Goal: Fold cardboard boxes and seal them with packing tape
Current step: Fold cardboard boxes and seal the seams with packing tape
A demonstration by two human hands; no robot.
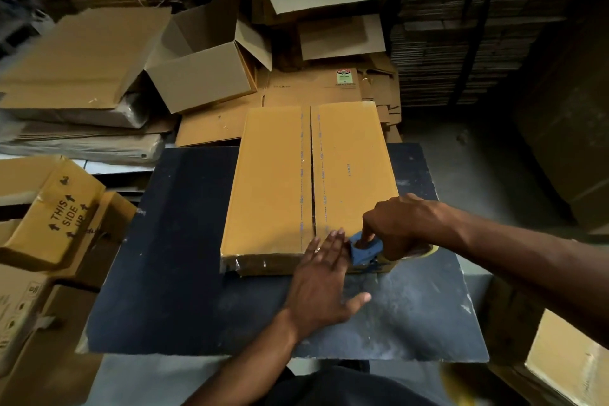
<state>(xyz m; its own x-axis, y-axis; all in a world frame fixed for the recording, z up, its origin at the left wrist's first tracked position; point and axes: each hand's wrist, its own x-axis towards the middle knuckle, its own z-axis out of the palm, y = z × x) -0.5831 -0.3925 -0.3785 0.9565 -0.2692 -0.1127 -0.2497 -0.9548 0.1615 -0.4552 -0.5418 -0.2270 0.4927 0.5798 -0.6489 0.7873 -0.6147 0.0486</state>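
A flat yellow-brown cardboard box (309, 188) lies on a dark table (184, 241), its long side running from near to far and its far end hanging past the table's far edge. Two closed top flaps meet in a seam (311, 171) down the middle. The near end looks glossy, probably already taped.

The left hand (324, 277) lies with straight fingers spread, fingertips pressing on the near end of the box right at the seam, palm over the table edge of the box. Just to its right, touching or nearly so, the right hand (400, 224) grips a blue tape dispenser (364, 250), forefinger pressed down on its top, at the box's near right corner. A roll of tape (425, 250) shows beneath that hand.

The box is likely light, stiff across its panels but springy at the flaps, and its smooth surface may slide on the table. Best held by pressing flat beside the seam, as the left hand does.

Loose boxes and cardboard stacks (461, 43) surround the table.
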